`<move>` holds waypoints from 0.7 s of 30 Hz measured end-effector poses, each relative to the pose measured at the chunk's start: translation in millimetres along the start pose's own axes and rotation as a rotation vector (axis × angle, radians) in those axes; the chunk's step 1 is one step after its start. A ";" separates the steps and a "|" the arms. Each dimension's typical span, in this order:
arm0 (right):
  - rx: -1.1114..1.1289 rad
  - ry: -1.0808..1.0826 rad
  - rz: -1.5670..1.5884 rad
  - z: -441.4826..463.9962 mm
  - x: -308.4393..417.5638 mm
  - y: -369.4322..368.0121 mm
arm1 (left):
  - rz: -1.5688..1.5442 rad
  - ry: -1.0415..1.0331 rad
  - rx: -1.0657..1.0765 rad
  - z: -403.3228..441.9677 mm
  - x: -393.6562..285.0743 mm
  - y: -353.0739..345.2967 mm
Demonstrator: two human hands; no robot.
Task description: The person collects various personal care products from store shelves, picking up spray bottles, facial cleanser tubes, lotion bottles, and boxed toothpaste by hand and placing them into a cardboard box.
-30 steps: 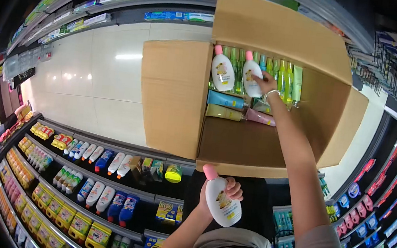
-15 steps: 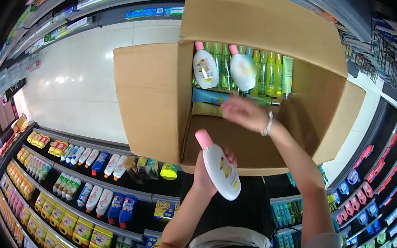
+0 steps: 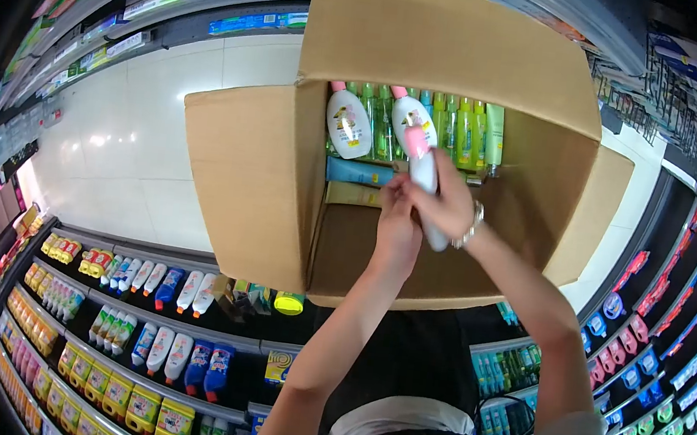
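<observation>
Bottle (image 3: 425, 179) with pink cap (image 3: 415, 142) is over the open box (image 3: 451, 46). I've got the right hand's (image 3: 450, 201) fingers clamped on it; left hand (image 3: 399, 227) just beside, can't tell if it's gripping.

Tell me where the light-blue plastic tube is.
In the head view, the light-blue tube lies at the left in the open brown cardboard box, between the leftmost pink-capped white bottle and the pale-yellow tube.
</observation>
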State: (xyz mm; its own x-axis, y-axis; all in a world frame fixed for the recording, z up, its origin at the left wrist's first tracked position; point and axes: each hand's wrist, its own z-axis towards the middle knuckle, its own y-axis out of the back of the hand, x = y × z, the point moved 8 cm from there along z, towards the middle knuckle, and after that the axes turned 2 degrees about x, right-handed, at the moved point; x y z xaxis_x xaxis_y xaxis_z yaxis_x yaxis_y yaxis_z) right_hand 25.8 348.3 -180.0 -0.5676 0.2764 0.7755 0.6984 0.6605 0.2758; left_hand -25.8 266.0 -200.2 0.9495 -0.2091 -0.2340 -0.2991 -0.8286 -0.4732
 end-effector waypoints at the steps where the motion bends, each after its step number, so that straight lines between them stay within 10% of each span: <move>1: -0.045 -0.001 -0.076 15.8 -16.6 9.1 | 0.153 -0.061 0.031 -3.0 -6.7 -3.6; 6: -0.245 0.018 -0.690 74.1 -99.5 48.1 | 1.016 -0.764 0.169 -86.8 -62.8 -25.7; 9: -0.267 0.032 -0.688 87.4 -123.9 56.6 | 1.418 -1.124 0.751 -164.9 -24.2 -28.3; 14: -0.319 0.062 -0.785 93.8 -127.2 54.8 | 1.435 -0.622 1.115 -207.5 48.2 30.4; 21: -0.259 0.042 -0.753 96.3 -122.9 51.4 | 1.653 -0.365 0.916 -174.7 77.0 33.2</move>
State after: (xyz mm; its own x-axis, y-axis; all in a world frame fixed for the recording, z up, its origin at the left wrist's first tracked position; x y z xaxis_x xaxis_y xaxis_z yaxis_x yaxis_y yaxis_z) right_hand 89.4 415.4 -315.8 -0.9140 -0.2099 0.3473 0.2155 0.4741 0.8537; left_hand 53.9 131.6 -85.6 -0.3136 -0.1801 -0.9323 -0.8125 0.5590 0.1653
